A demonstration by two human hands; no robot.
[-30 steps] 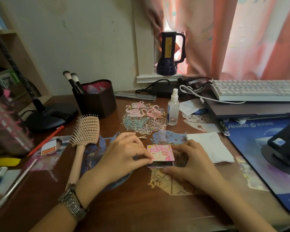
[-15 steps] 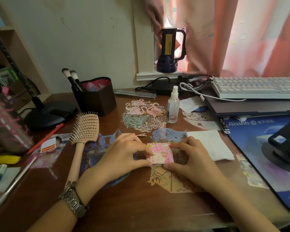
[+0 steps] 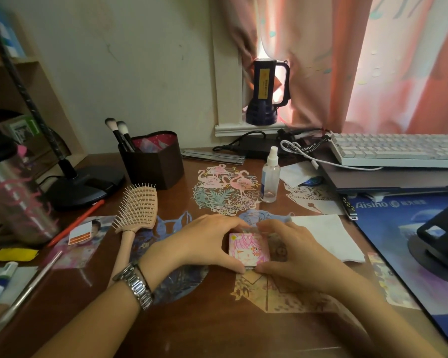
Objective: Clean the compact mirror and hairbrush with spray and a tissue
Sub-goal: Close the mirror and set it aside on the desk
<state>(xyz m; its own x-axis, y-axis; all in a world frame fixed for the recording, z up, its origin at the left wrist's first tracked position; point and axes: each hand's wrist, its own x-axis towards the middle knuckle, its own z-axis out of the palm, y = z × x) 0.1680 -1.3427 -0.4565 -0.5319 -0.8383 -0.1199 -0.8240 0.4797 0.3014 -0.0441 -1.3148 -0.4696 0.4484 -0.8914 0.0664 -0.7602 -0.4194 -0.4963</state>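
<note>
**Both hands on the little mirror, cleaning stuff waiting around it**

Nearest the camera, the left hand (image 3: pixel 204 244) and right hand (image 3: pixel 295 251) are both curling around the compact mirror (image 3: pixel 248 250), fingertips pinching its edges from either side. It's sitting closed on the wooden desk (image 3: pixel 192 332), pink cartoon face on the lid. There's a metal watch (image 3: pixel 136 286) on the left wrist.

The folded tissue (image 3: pixel 329 236) is lying flat just right of the right hand. The hairbrush (image 3: pixel 137 213) is lying left of the hands, bristles up, handle pointing toward the camera.

Further back, the clear spray bottle (image 3: pixel 269 177) is standing upright, looking nearly empty. A dark holder (image 3: pixel 153 164) is keeping two makeup brushes (image 3: pixel 119 133) upright.

Paper cutouts are lying all over the desktop. A mousepad (image 3: pixel 398 228) on the right is reading "Aisino", and a strap by the white keyboard (image 3: pixel 398 148) says "CHOICE". At the very back, a dark flashlight (image 3: pixel 265 91) is standing on the sill against pink curtains (image 3: pixel 373 60).
</note>
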